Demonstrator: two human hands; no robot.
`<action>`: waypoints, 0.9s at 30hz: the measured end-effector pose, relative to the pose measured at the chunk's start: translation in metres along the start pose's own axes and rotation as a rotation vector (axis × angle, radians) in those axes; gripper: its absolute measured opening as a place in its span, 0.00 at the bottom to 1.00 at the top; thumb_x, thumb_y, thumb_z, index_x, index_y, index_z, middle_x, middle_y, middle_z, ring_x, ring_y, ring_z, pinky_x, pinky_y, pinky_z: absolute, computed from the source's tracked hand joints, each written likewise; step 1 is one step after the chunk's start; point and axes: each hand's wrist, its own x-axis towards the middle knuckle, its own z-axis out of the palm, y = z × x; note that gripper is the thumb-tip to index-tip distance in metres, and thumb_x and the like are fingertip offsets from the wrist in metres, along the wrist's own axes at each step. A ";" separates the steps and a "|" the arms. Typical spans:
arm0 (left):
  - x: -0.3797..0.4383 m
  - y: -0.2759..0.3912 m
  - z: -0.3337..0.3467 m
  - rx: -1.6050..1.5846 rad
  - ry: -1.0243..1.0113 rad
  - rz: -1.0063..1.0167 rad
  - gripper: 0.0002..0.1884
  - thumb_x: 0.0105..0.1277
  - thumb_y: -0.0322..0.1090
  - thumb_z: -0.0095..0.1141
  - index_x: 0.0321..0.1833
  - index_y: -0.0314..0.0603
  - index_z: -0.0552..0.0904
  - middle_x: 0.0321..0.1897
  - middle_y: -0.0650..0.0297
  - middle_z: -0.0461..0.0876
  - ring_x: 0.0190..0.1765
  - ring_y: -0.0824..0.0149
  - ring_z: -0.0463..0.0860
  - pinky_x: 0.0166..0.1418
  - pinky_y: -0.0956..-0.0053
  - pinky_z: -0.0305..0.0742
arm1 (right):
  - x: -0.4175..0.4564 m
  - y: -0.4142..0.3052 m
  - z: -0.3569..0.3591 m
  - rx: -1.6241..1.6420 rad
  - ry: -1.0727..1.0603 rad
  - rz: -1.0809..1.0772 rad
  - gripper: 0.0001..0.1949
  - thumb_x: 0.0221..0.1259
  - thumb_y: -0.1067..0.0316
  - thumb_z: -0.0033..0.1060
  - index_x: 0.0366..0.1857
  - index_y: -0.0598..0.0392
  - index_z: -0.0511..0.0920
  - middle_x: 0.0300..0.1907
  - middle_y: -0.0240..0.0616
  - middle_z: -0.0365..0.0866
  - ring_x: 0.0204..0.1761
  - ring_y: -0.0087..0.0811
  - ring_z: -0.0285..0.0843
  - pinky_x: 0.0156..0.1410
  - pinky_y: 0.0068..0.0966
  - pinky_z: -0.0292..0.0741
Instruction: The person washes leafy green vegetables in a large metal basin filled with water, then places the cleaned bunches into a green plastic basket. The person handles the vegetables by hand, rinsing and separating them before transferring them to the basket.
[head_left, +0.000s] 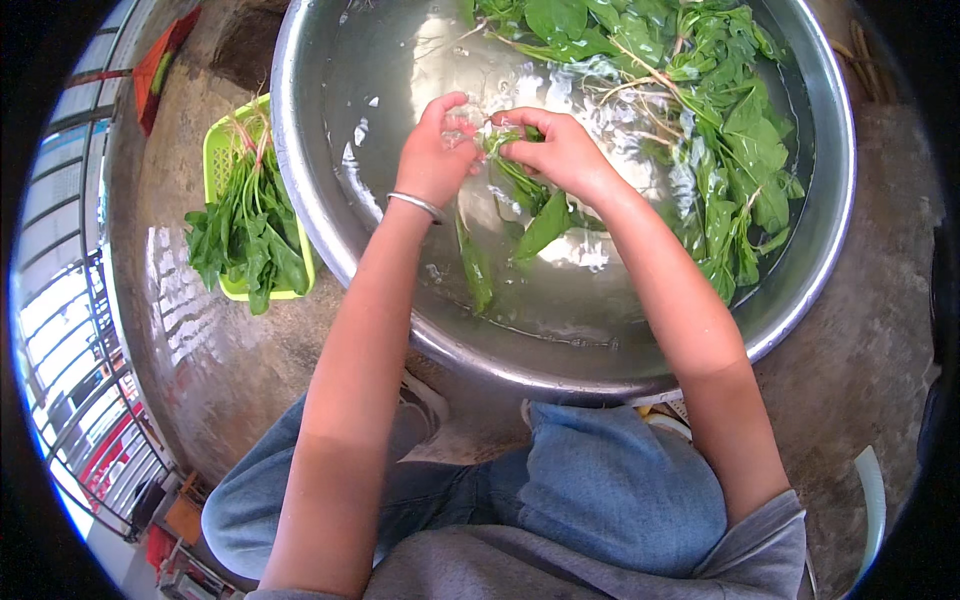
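Note:
A large round steel basin (352, 259) of water stands before me. My right hand (551, 150) pinches a small spinach plant (544, 225) near its root end, between thumb and index finger. Its leaves trail in the water towards me. Close on the left is my left hand (442, 146), a metal bangle at its wrist. Its index finger is raised, and the lower fingertips and thumb are at the water beside the root end; ripples hide whether they grip it. More spinach (750, 150) with pale roots floats along the basin's far and right sides.
Left of the basin, a lime-green plastic basket (306, 259) on the wet concrete floor (202, 360) holds a bunch of spinach (251, 217), roots away from me. Metal railings (82, 300) run along the far left. A red object (159, 75) lies at upper left. My knees (607, 480) are close to the basin rim.

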 end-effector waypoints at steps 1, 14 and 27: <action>-0.001 0.002 0.003 0.170 0.038 0.115 0.25 0.51 0.21 0.50 0.55 0.46 0.68 0.33 0.57 0.78 0.33 0.64 0.80 0.37 0.74 0.75 | 0.000 0.000 0.002 -0.017 0.000 0.002 0.16 0.49 0.71 0.56 0.45 0.55 0.77 0.18 0.25 0.70 0.20 0.14 0.62 0.25 0.15 0.63; 0.012 -0.013 0.003 0.378 -0.111 0.307 0.24 0.51 0.25 0.50 0.54 0.49 0.72 0.28 0.53 0.80 0.34 0.50 0.79 0.40 0.64 0.74 | -0.002 0.017 -0.003 -0.110 0.024 0.066 0.15 0.45 0.70 0.59 0.41 0.58 0.79 0.29 0.33 0.79 0.29 0.19 0.72 0.39 0.18 0.71; 0.022 0.017 -0.010 -0.109 -0.403 -0.101 0.35 0.55 0.22 0.52 0.67 0.40 0.53 0.45 0.54 0.78 0.44 0.70 0.78 0.46 0.78 0.74 | 0.000 -0.005 -0.016 0.216 0.035 0.294 0.11 0.51 0.62 0.60 0.38 0.51 0.79 0.32 0.27 0.79 0.30 0.17 0.72 0.33 0.15 0.67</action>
